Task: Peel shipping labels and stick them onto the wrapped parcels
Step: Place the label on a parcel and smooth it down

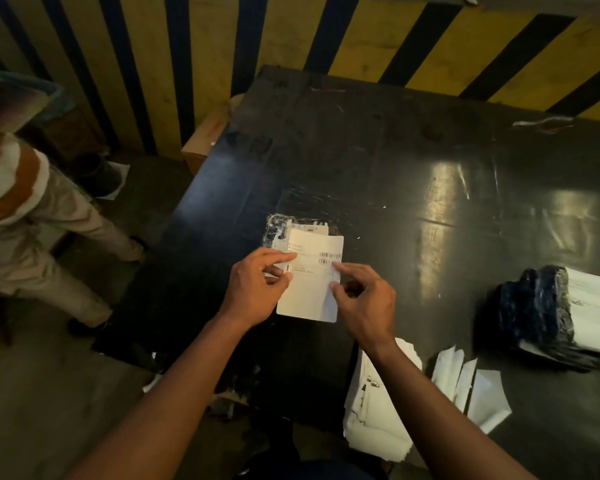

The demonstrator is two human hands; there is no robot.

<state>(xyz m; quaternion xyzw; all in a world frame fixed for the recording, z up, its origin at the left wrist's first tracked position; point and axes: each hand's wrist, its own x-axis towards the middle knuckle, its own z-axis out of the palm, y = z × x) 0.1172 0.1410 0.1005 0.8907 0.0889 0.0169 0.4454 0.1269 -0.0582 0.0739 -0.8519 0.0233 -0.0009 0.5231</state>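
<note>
I hold a white shipping label sheet (314,287) with barcodes over the black table (378,161). My left hand (257,289) pinches its left edge between thumb and fingers. At the sheet's right edge my right hand (364,299) pinches it with thumb and forefinger. Just beyond the sheet a small wrapped parcel (281,225) in shiny plastic lies flat on the table, partly hidden by the label. A larger parcel (548,313) wrapped in dark plastic with a white label on top sits at the right edge.
A stack of printed label sheets (371,410) and loose white backing strips (471,386) lie near the table's front. A person in a striped top (11,181) stands at the left. A cardboard box (205,136) sits by the yellow-and-black striped wall (378,32).
</note>
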